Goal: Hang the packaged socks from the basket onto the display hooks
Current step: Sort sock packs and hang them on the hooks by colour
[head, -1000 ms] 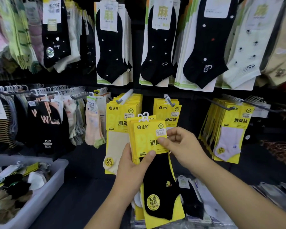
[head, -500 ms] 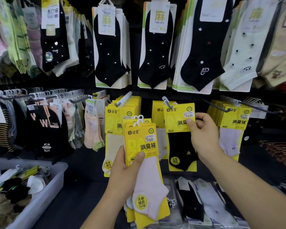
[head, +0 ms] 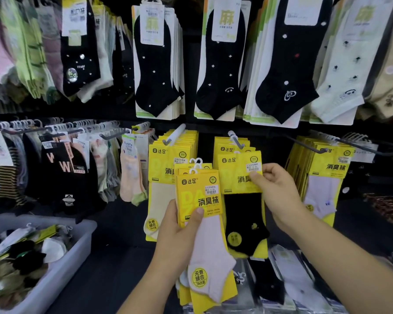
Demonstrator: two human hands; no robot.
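Backdrop: dark sock display (head: 190, 64); basket (head: 82, 248) near left.
Your left hand (head: 177, 236): grips yellow sock packs (head: 200, 196).
Your right hand (head: 279, 196): pinches black-sock pack (head: 243, 214).

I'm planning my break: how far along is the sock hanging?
Done: yellow packs already hang on the left hook. In hand: the right hand pinches a black-sock pack at the middle hook; whether it is fully on, I cannot tell. The left hand holds a stack of packs. Left: that stack, plus socks in the basket.
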